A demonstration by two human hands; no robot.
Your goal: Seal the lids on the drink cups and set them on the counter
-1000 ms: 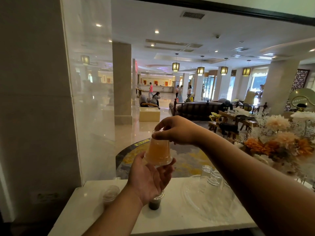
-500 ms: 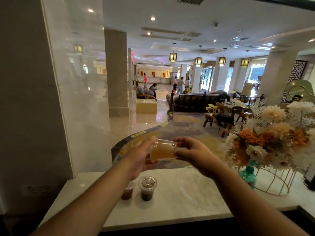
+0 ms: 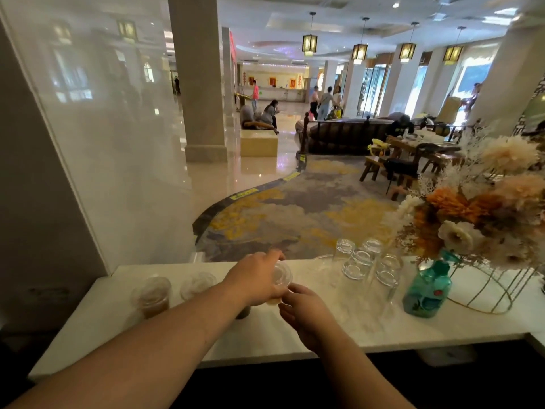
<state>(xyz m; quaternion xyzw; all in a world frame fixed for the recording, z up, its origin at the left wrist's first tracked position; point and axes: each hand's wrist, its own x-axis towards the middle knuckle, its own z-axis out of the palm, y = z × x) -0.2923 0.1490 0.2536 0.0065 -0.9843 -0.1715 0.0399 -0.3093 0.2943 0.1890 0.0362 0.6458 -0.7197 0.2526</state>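
**Cup held low over the surface, both hands on it**

Cup (image 3: 278, 286) with pale amber drink sat between the two hands just above the white surface (image 3: 368, 326), near its middle. The left hand (image 3: 256, 280) was closed over the clear lid (image 3: 281, 273) from above, fingers curled round the rim. The right hand (image 3: 303, 308) pinched the cup's lower wall from the near right side. So the left grip was wrapped tight on the lid and the right grip was closed on the body. Whether the base touched the surface could not be told.

To the left stood two lidded cups, one with brown drink (image 3: 152, 296) and one (image 3: 197, 286) partly hidden behind the forearm. A dark cup (image 3: 243, 312) showed just under the left wrist. Empty glasses (image 3: 364, 262) stood on a clear tray to the right, beside a teal bottle (image 3: 427, 290) and flowers (image 3: 472, 219).

The step looked like a final press and set-down. Doing it well would mean running the thumb round the whole rim until it seats evenly, keeping the cup level and squeezing its soft wall lightly. It should land clear of the dark cup close by.
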